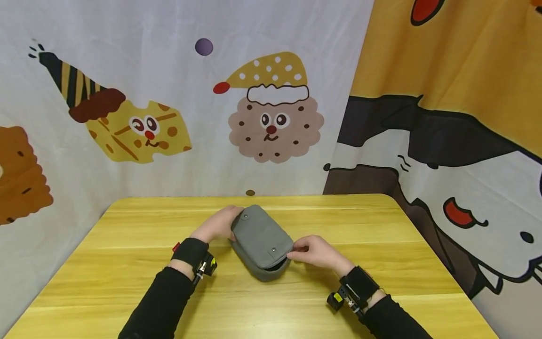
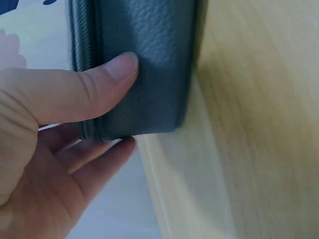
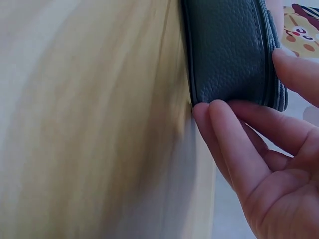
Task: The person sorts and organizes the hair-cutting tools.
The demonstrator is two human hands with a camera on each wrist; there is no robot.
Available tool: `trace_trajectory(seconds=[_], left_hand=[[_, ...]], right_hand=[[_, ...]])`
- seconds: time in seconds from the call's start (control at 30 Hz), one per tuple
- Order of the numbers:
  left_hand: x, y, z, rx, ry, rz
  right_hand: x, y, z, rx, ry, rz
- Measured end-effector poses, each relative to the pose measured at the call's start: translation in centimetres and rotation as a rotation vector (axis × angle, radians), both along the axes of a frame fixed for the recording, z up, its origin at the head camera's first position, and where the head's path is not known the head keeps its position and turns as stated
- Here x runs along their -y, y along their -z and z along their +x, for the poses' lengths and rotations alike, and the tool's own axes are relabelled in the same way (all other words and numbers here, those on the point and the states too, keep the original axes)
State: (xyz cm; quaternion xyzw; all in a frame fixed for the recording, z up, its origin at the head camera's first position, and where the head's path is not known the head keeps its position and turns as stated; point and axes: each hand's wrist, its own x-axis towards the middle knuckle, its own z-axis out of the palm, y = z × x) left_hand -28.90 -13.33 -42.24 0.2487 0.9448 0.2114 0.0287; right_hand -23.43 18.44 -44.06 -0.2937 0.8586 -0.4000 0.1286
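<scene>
A grey leather-look zippered case point(image 1: 261, 235) sits at an angle on the table, with two snap studs on its lid. A dark gap shows under the lid at its near right end, where the zipper is undone. My left hand point(image 1: 221, 223) grips the far left end; in the left wrist view its thumb point(image 2: 112, 74) presses the side wall and the fingers curl behind. At the right corner my right hand point(image 1: 315, 251) holds the case, thumb at the zipper edge and fingertips point(image 3: 219, 109) against the end wall in the right wrist view.
The case lies on a light wood table point(image 1: 360, 221). Behind it hangs a white curtain point(image 1: 169, 28) with cartoon prints, and a yellow patterned one point(image 1: 394, 56) stands at the right.
</scene>
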Motion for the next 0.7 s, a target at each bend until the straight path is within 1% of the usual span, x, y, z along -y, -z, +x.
trace_trajectory(seconds=[0.1, 0.2, 0.37, 0.47, 0.53, 0.63, 0.7], left_hand=[[0.1, 0.3, -0.2, -0.027, 0.000, -0.001], [0.0, 0.4, -0.2, -0.054, 0.004, -0.012], [0.2, 0.5, -0.2, -0.068, 0.020, -0.019], [0.4, 0.6, -0.4, -0.071, 0.024, -0.018], [0.5, 0.6, -0.4, -0.069, 0.028, -0.022], [0.5, 0.6, -0.4, -0.067, 0.037, -0.033], [0.5, 0.5, -0.4, -0.067, 0.038, -0.040]], right_hand=[[0.2, 0.3, 0.1, 0.012, -0.015, -0.011], [0.3, 0.2, 0.2, 0.003, -0.027, -0.010], [0.3, 0.3, 0.1, -0.021, -0.086, -0.005], [0.1, 0.3, -0.1, -0.020, -0.114, 0.002], [-0.1, 0.1, -0.2, -0.021, -0.126, 0.009], [-0.6, -0.5, -0.6, -0.027, -0.131, 0.045], [-0.9, -1.0, -1.0, -0.043, -0.133, 0.060]])
